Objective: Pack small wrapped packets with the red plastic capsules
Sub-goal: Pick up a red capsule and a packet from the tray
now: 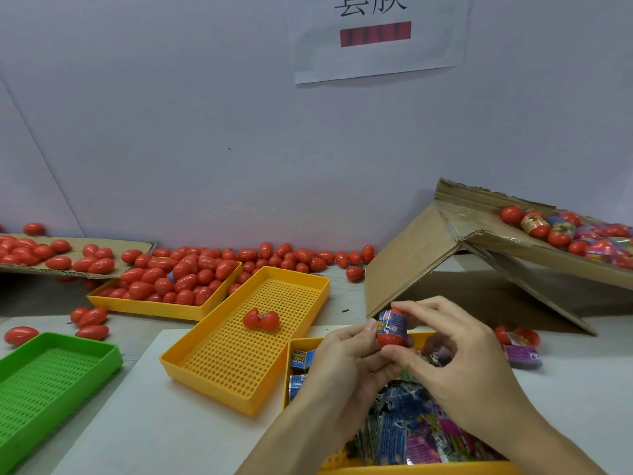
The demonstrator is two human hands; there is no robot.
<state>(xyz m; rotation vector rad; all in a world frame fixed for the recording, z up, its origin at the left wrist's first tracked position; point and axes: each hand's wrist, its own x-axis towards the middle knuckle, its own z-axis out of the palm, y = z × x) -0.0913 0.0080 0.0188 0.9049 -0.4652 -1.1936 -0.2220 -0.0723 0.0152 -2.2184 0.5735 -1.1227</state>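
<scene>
both my hands hold one red capsule [391,329] up over the near yellow tray [301,341] of packets [411,426]. my left hand [342,363] pinches the capsule's left side, thumb tip against the printed wrap round its middle. my right hand [462,365] curls round it from the right, thumb under its red base and forefinger over its top. the capsule stands about upright between my fingertips, clear of the tray.

left of my hands, the middle yellow tray [212,368] carries a single opened capsule [261,319], its two halves side by side. behind it, a third yellow tray [147,305] is heaped with closed capsules, and more lie loose along the wall. a green tray [61,341] sits at the counter's [171,430] left edge. to the right, a tipped cardboard box [411,269] holds wrapped capsules.
</scene>
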